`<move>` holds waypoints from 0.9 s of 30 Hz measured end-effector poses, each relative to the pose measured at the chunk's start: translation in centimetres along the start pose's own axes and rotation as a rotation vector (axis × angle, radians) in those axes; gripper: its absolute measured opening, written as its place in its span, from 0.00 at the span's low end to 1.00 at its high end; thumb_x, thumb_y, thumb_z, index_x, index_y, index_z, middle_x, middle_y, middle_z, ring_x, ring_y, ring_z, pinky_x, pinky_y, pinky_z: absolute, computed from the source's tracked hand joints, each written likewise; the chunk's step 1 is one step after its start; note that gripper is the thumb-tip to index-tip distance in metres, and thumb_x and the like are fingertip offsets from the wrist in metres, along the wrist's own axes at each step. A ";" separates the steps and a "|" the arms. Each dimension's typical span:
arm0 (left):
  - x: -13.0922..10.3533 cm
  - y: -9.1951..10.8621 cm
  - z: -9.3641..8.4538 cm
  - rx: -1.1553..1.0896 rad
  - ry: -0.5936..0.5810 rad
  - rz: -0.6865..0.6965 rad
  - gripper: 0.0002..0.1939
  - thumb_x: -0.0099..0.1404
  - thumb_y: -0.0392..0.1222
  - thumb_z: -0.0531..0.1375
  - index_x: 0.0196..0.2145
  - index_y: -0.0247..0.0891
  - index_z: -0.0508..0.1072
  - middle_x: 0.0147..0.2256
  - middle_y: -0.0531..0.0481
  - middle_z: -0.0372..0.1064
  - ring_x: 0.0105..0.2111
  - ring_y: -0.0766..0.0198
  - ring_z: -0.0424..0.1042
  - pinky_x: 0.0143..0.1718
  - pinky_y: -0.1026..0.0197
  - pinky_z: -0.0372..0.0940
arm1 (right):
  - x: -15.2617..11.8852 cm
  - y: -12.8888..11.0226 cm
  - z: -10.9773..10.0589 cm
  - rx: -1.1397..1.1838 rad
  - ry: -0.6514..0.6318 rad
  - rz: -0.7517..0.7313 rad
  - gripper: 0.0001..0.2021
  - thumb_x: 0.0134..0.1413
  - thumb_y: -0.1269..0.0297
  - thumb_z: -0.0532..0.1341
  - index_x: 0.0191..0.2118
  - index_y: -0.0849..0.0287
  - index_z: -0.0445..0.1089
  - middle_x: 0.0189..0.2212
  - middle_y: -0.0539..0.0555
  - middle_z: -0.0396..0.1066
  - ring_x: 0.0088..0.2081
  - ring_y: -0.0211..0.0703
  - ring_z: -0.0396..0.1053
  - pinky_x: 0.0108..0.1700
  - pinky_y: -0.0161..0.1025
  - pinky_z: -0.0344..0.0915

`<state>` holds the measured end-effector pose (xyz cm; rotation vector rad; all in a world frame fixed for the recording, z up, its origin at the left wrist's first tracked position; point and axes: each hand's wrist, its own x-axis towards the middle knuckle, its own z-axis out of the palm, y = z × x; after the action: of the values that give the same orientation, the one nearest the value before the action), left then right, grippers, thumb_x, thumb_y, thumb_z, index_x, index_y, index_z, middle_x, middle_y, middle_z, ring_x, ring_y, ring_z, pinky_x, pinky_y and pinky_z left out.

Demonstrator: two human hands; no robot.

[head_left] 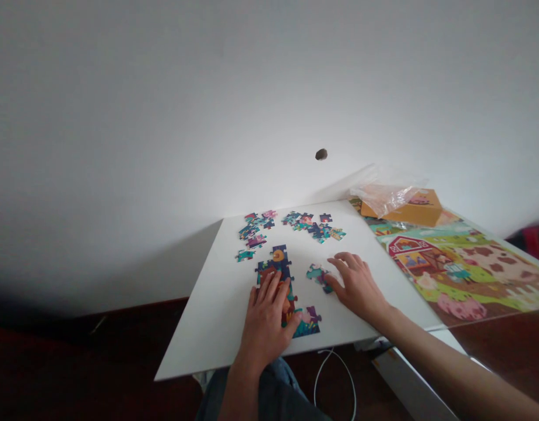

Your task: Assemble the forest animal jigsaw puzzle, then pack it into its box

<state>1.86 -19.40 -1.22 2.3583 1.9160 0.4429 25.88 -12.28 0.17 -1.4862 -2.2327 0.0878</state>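
My left hand [267,316] lies flat, fingers stretched out, over a partly joined jigsaw puzzle [280,255]. It covers much of the joined block, whose lower right corner shows past the thumb. To the right of the block, my right hand [355,283] hovers over or touches a few puzzle pieces [317,275]. Its fingers are apart and bent a little, and whether the thumb touches a piece I cannot tell. Loose puzzle pieces form one group at the back left [255,228] and another group at the back middle [313,227].
The white table [203,316] stands against a white wall [164,117] with a round hole [321,154]. On the right lies a farm picture sheet [466,269]. Behind it are an orange box [427,204] and a clear plastic bag [386,193]. A white cable [335,354] hangs below the front edge.
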 end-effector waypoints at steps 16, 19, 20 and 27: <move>9.8 3.9 -0.5 -0.223 -0.067 0.480 0.20 0.59 0.48 0.67 0.49 0.45 0.76 0.51 0.48 0.69 0.53 0.54 0.62 0.57 0.49 0.58 | -2.7 7.2 -1.3 0.462 -0.062 -0.111 0.32 0.48 0.76 0.56 0.62 0.56 0.61 0.54 0.60 0.67 0.55 0.52 0.64 0.58 0.54 0.61; 9.8 3.6 0.6 -0.286 -0.080 0.494 0.18 0.61 0.46 0.66 0.49 0.47 0.76 0.51 0.48 0.68 0.53 0.55 0.62 0.57 0.50 0.58 | -3.0 7.4 -1.8 0.441 -0.083 -0.158 0.31 0.49 0.75 0.57 0.62 0.57 0.61 0.54 0.61 0.68 0.55 0.53 0.63 0.58 0.55 0.60; 9.6 3.4 0.7 -0.300 -0.084 0.496 0.18 0.60 0.46 0.67 0.49 0.48 0.77 0.52 0.48 0.67 0.54 0.55 0.62 0.57 0.50 0.58 | -3.0 7.3 -1.7 0.427 -0.081 -0.155 0.30 0.50 0.75 0.57 0.61 0.57 0.62 0.54 0.61 0.68 0.55 0.53 0.63 0.58 0.55 0.60; 9.4 2.7 0.7 -0.355 -0.122 0.504 0.21 0.56 0.45 0.70 0.48 0.46 0.77 0.51 0.49 0.70 0.53 0.54 0.63 0.57 0.49 0.57 | -2.7 6.4 -1.3 0.385 -0.086 -0.135 0.28 0.51 0.77 0.56 0.60 0.58 0.63 0.52 0.62 0.67 0.53 0.54 0.63 0.55 0.55 0.60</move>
<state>6.28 -10.80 0.37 2.5215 1.0670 0.5929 32.81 -12.30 -1.45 -1.1417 -2.2179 0.5163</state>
